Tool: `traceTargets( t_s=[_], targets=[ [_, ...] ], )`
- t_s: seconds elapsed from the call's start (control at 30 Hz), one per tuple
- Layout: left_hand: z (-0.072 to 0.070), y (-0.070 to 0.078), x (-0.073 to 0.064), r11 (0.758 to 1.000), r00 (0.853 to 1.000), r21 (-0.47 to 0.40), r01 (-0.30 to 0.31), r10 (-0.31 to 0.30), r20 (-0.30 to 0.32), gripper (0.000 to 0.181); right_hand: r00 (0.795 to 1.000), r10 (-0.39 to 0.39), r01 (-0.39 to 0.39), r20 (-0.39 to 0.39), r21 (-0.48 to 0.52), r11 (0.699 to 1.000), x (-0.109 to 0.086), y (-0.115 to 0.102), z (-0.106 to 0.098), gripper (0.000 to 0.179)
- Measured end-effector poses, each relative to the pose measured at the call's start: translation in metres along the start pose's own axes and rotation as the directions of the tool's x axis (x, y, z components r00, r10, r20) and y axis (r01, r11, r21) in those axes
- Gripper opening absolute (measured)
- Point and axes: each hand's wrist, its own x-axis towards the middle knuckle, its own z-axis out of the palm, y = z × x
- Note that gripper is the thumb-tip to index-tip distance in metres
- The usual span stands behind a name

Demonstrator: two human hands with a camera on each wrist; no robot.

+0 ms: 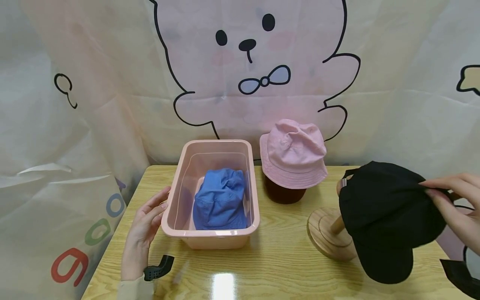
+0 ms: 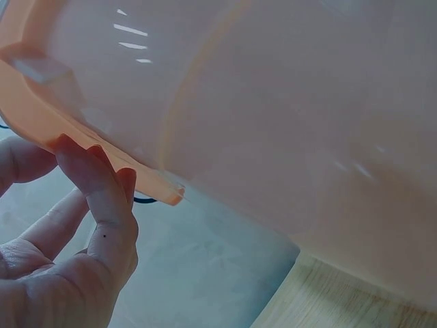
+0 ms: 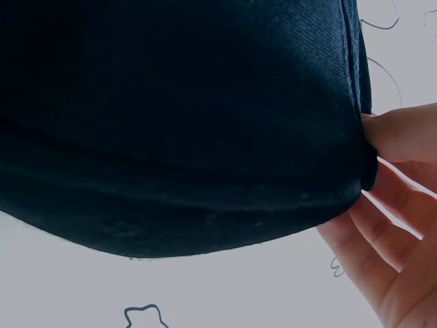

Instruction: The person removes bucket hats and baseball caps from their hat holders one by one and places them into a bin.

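- Three hats: one blue bucket hat [image 1: 220, 202], one pink bucket hat [image 1: 296, 154], one black cap [image 1: 388, 208].
- One pink bin [image 1: 215, 233], with one hat in it.
- Two supports: one wooden stand [image 1: 326, 239] with a round base, one dark brown support [image 1: 285, 193] beneath a hat.
- Two hands: one left hand [image 1: 140, 229], one right hand [image 1: 463, 223].
- Two black wrist straps [image 1: 159, 270].
- One wooden table [image 1: 187, 273].
- One printed bear [image 1: 247, 104], with two eyes [image 1: 268, 22], one nose [image 1: 247, 44] and one bow tie [image 1: 264, 81].
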Motion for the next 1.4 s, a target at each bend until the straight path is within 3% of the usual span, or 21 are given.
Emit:
traceTargets(
  t_s=[0.23, 0.43, 0.57, 0.87, 1.4],
  targets=[
    [0.000, 0.000, 0.000, 1.000, 1.000, -0.011, -0.012, 0.012, 0.009, 0.041, 1.000, -0.009, 0.009, 0.004, -0.039, 0.999, 0.003, -0.006, -0.003, 0.015],
    [0.000, 0.000, 0.000, 1.000, 1.000, -0.012, -0.008, 0.008, 0.015, 0.041, 1.000, -0.020, 0.020, -0.001, -0.018, 1.000, 0.005, -0.009, -0.005, 0.025],
    [0.000, 0.001, 0.000, 1.000, 1.000, -0.012, -0.002, 0.002, 0.009, 0.040, 1.000, -0.020, 0.020, 0.006, -0.025, 0.999, 0.007, -0.011, -0.006, 0.018],
    [0.000, 0.002, 0.000, 1.000, 1.000, -0.014, -0.002, 0.002, 0.008, 0.040, 0.999, 0.014, -0.013, 0.029, -0.016, 1.000, 0.008, 0.004, -0.006, 0.014],
    [0.001, 0.002, 0.000, 1.000, 1.000, 0.002, 0.002, -0.002, 0.003, 0.040, 0.992, -0.113, 0.111, 0.058, 0.037, 0.993, 0.027, 0.010, -0.002, 0.024]
  ],
)
